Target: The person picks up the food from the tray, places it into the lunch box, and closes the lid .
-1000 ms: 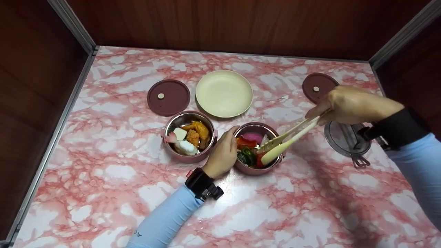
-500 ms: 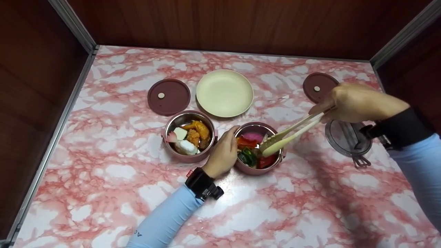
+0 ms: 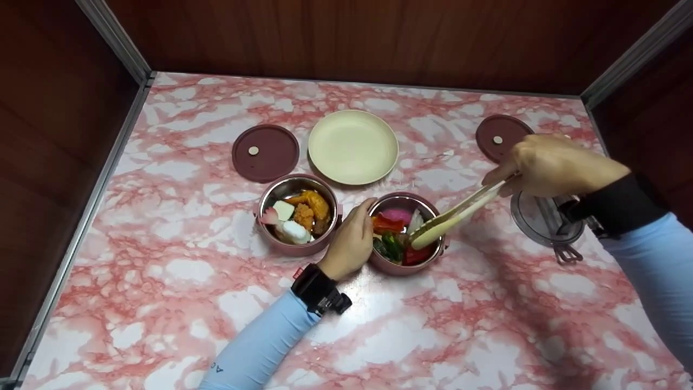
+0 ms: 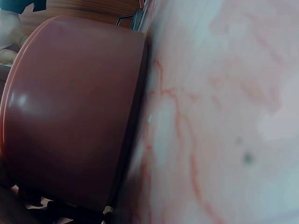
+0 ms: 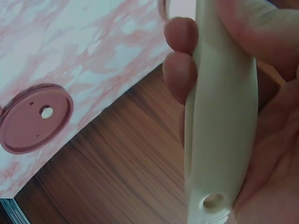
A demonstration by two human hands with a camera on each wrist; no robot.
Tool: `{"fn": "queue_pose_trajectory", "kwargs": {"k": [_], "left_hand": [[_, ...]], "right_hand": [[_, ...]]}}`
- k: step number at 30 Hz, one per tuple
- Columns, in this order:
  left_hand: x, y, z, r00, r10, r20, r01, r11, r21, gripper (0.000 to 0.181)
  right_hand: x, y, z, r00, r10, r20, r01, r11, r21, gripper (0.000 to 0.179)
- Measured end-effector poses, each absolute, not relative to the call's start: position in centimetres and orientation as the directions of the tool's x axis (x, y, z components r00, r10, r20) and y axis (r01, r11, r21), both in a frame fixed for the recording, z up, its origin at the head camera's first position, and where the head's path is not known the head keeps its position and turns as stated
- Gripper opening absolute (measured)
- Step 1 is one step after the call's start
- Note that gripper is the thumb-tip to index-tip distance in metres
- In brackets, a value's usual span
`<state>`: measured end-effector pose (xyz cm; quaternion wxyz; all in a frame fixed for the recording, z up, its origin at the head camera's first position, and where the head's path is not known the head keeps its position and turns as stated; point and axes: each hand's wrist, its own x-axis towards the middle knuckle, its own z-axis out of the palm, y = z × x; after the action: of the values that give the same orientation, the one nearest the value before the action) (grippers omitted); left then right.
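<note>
The person's left hand (image 3: 349,244) rests against the left side of the right pink pot (image 3: 403,269), its fingers lying along the wall and reaching up to the rim. The right hand (image 3: 557,165) grips the pale yellow tongs (image 3: 468,210) by the handle end; in the right wrist view its fingers (image 5: 180,77) and thumb are bent round the handle. The tongs slant down to the left, their arms close together and their tips inside the right pot, over its right part. Whether they pinch a piece cannot be told. Red pieces (image 3: 421,254), green pieces (image 3: 387,246) and a pink piece (image 3: 398,215) lie in that pot.

To its left stands the left pink pot (image 3: 295,248), holding orange-brown food (image 3: 316,203) and a white piece (image 3: 294,232). Beyond the pots, on the marbled red-and-white surface (image 3: 379,346), lie a cream plate (image 3: 353,146) and, left of it, a maroon lid (image 3: 268,162). At the far right a second maroon lid (image 3: 495,127) is partly covered by the right hand; nearer, a grey see-through lid (image 3: 530,222) lies partly below the right wrist.
</note>
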<state>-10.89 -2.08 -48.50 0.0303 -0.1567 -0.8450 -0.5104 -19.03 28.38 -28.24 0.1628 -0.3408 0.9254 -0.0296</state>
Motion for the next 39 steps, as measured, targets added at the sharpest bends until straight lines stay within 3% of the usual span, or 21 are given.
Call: {"fn": "queue_pose_trajectory", "kwargs": {"k": [5,11,18,23,29,39], "left_hand": [[-11.0,-2.2,-48.5,-0.95,0.235,0.204,0.289,0.425,0.858,0.044],[-11.1,-2.5,-48.7,-0.952,0.231,0.199,0.285,0.438,0.853,0.044],[-11.1,-2.7,-48.6,-0.959,0.228,0.17,0.258,0.442,0.859,0.045],[-11.1,-2.6,-48.7,-0.961,0.225,0.159,0.247,0.45,0.858,0.045],[-11.1,-2.4,-48.6,-0.958,0.224,0.181,0.267,0.453,0.851,0.044],[-11.0,-2.3,-48.4,-0.956,0.248,0.158,0.256,0.439,0.861,0.045]], "right_hand": [[-19.4,28.8,-27.2,-0.733,-0.652,-0.192,-0.636,0.758,-0.147,0.035],[-20.7,28.9,-27.4,-0.792,-0.604,0.092,-0.611,0.787,-0.083,0.033],[-23.2,27.2,-31.2,-0.817,-0.49,0.305,-0.564,0.79,-0.242,0.034],[-25.5,25.2,-35.4,-0.86,-0.41,0.305,-0.501,0.792,-0.348,0.036],[-27.5,22.8,-40.0,-0.916,-0.353,0.189,-0.399,0.761,-0.513,0.04],[-29.2,19.8,-44.3,-0.919,-0.377,0.117,-0.377,0.748,-0.547,0.041]]}}
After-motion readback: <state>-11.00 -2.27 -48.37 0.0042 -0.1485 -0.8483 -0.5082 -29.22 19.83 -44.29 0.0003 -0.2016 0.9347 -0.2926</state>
